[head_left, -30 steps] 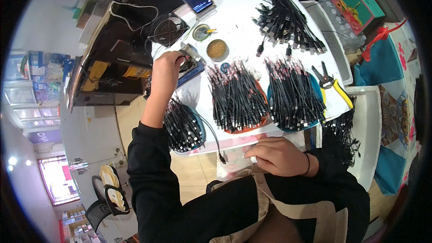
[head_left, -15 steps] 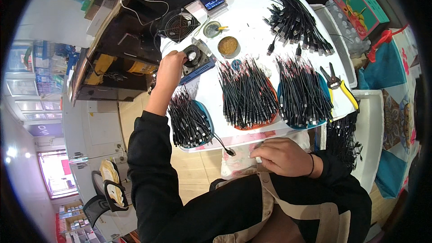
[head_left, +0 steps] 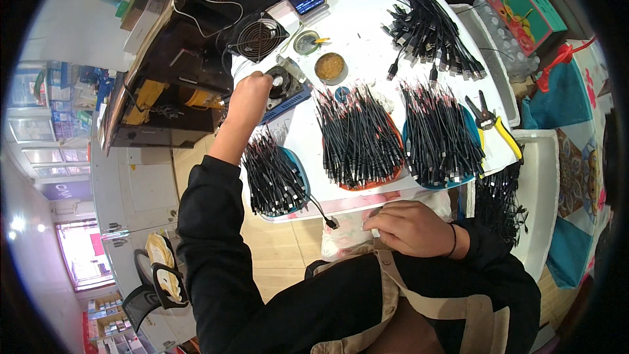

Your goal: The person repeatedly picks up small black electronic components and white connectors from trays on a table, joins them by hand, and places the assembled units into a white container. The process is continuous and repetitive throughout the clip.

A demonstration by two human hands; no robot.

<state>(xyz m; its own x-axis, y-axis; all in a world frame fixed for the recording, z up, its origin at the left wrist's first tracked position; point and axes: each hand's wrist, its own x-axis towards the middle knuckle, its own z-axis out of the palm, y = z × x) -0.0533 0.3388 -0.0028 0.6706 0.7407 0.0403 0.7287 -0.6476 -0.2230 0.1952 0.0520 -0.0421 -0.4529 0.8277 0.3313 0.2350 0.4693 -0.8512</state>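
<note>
Left hand (head_left: 253, 97): fingers curled into a loose fist at the near-left side of the blue box (head_left: 288, 106), your knuckles just beside its round dark pot (head_left: 282, 82). Whether you grip anything there, you cannot tell; the fingertips are hidden.

Right hand (head_left: 416, 229): low, off the near edge of the desk (head_left: 360, 16), fingers bent. A small pale bit (head_left: 375, 231) shows at your fingertips; held or merely touching, cannot tell.

Left cable pile (head_left: 272, 180): in a blue tray (head_left: 302, 169), just below your left hand and well apart from your right. One cable's plug (head_left: 333, 224) hangs past the desk edge, near your right hand. Middle cable pile (head_left: 360, 141): between your hands, beyond the right one. Right cable pile (head_left: 442, 134): above your right hand, left of the pliers (head_left: 491, 124).
</note>
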